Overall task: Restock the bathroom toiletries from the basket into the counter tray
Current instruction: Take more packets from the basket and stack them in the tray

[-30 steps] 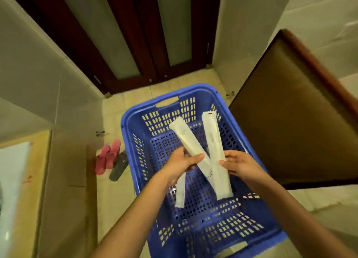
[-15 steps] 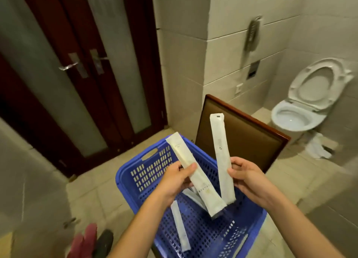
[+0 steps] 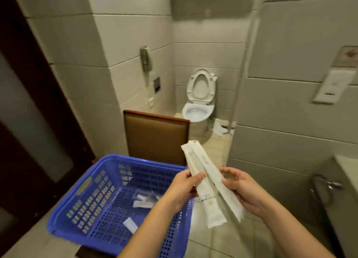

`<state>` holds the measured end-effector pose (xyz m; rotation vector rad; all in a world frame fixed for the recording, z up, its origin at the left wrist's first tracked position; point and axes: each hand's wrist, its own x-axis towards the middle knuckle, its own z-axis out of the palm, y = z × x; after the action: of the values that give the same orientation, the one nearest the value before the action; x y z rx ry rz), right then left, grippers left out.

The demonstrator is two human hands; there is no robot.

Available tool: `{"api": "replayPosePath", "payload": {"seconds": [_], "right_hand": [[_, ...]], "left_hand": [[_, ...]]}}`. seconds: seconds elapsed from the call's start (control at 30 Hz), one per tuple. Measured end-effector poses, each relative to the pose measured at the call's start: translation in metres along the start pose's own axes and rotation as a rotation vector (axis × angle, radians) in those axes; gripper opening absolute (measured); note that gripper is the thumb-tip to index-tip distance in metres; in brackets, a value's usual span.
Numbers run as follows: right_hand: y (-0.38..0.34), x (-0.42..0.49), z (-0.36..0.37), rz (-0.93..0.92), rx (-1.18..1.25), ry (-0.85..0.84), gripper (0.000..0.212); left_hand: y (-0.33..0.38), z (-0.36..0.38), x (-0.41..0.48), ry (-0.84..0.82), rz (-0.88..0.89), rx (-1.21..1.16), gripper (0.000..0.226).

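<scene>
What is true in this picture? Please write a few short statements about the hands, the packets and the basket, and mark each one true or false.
1. The left hand holds a long white packet. True.
2. The right hand holds nothing. False: it holds the other long white packet.
3. The blue basket has nothing in it. False: small packets lie on its bottom.
4. The toilet seat is raised. True.

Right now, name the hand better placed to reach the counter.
Right, probably. The right hand holds one long packet nearer the counter at far right; the left hand, with the other packet, is by the blue basket. No tray shows.
</scene>
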<state>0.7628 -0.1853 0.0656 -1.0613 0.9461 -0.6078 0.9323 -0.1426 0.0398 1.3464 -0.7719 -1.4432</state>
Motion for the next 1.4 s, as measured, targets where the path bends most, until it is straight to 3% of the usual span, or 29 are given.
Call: {"api": "replayPosePath", "payload": {"seconds": [0.1, 0.2, 0.43, 0.83, 0.97, 1.1, 1.3, 1.4], "right_hand": [[0.004, -0.037, -0.03, -0.023, 0.018, 0.105, 0.038], [0.008, -0.071, -0.058, -0.018, -0.064, 0.191, 0.02], [0.021, -0.149, -0.127, 0.021, -0.249, 0.325, 0.014], [0.108, -0.323, -0.255, -0.041, 0.303, 0.674, 0.024], [0.139, -0.384, -0.283, -0.077, 0.387, 0.825, 0.028], [0.161, -0.435, -0.307, -0.092, 0.475, 0.982, 0.027], [0.182, -0.488, -0.345, -0.128, 0.713, 1.204, 0.029], [0.187, -0.511, -0.371, -0.161, 0.8, 1.28, 0.02]], "left_hand": [[-0.006, 0.053, 0.002, -0.112, -0.001, 0.025, 0.016], [-0.015, 0.1, 0.003, -0.18, 0.002, 0.06, 0.013], [-0.044, 0.198, -0.02, -0.292, 0.012, 0.151, 0.022], [-0.127, 0.364, -0.087, -0.518, -0.106, 0.323, 0.025], [-0.156, 0.431, -0.117, -0.721, -0.169, 0.402, 0.014], [-0.184, 0.493, -0.137, -0.882, -0.183, 0.503, 0.022], [-0.224, 0.583, -0.165, -1.123, -0.174, 0.63, 0.014], [-0.237, 0.627, -0.172, -1.22, -0.177, 0.669, 0.019]]}}
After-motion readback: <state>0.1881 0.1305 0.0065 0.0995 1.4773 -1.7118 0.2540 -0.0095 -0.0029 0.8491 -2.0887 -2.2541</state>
